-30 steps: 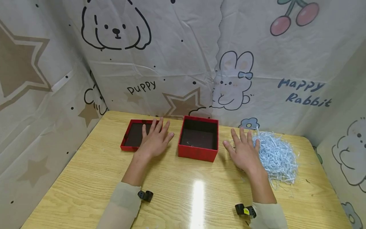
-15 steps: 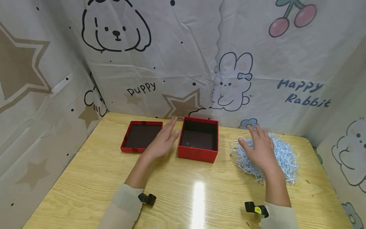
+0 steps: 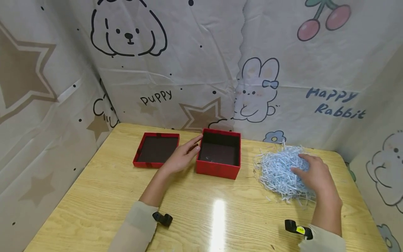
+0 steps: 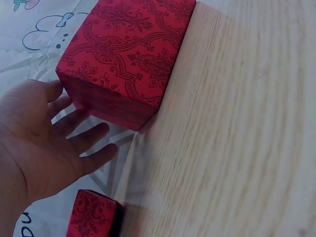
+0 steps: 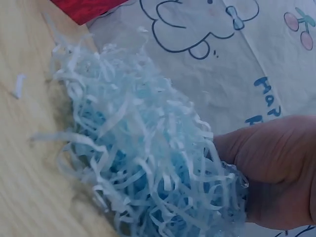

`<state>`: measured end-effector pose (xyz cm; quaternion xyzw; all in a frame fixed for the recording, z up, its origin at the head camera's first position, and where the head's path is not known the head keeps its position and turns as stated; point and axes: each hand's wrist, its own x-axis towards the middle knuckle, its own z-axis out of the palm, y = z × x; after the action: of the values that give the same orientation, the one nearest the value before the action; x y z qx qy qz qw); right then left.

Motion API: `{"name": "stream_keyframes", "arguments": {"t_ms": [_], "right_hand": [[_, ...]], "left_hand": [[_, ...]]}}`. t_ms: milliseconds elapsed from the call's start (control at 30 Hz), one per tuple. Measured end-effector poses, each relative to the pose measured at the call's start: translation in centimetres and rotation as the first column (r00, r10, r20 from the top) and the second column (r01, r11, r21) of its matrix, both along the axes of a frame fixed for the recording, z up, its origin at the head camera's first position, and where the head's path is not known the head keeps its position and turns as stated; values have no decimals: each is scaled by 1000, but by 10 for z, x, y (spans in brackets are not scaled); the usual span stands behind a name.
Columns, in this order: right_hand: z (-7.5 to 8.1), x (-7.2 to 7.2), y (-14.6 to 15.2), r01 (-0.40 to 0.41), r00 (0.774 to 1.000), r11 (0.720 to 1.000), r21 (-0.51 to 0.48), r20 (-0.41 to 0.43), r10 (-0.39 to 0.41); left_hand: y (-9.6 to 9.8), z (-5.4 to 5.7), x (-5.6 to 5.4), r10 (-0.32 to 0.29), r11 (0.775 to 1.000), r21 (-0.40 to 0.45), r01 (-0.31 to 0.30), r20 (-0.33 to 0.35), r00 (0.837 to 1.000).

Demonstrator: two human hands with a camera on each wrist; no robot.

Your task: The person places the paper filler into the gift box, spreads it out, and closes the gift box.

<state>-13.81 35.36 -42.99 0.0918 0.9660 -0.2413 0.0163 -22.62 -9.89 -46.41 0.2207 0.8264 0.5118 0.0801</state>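
Observation:
A red open-topped box (image 3: 218,170) with a dark inside stands near the back of the table. My left hand (image 3: 181,158) is at its left side, fingers extended; in the left wrist view the fingertips are at the box's patterned wall (image 4: 106,101), the thumb near its corner. To the right lies a heap of pale blue shredded paper (image 3: 280,171). My right hand (image 3: 318,176) is at the heap's right edge, fingers and thumb spread and slightly bent. In the right wrist view, the shredded paper (image 5: 138,148) hides its fingertips.
Left of the box lies a shallow red lid (image 3: 157,149), dark inside up. A printed cloth (image 3: 201,70) hangs behind and beside the wooden table (image 3: 189,210). Loose paper shreds lie around the heap.
My right hand has moved right, across the heap to its far right edge. My left hand has shifted from over the lid rightward to the box's left side.

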Motion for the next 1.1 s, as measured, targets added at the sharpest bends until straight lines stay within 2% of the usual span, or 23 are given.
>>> {"name": "stream_keyframes", "arguments": {"t_ms": [167, 300, 500, 800, 1000, 1100], "right_hand": [[-8, -4, 4, 13, 999, 1000, 26, 46, -15], [-5, -5, 3, 66, 998, 997, 33, 5, -66], [11, 3, 0, 153, 984, 987, 44, -95, -149], [27, 7, -7, 254, 947, 967, -1, -204, -249], [35, 11, -13, 318, 912, 940, -121, -231, -339], [38, 14, -16, 312, 899, 937, -156, -272, -345]], "left_hand": [[-2, 1, 0, -7, 1000, 17, 7, -2, 1000], [-3, 3, 0, -12, 1000, 22, 12, -4, 1000], [-2, 2, -3, -18, 1000, 13, 18, -6, 1000], [-3, 1, 0, -14, 1000, 15, 14, 12, 1000], [-3, -1, 2, -10, 1000, 6, 10, 29, 1000], [-2, -1, 2, -14, 1000, 20, 13, 33, 999]]}}
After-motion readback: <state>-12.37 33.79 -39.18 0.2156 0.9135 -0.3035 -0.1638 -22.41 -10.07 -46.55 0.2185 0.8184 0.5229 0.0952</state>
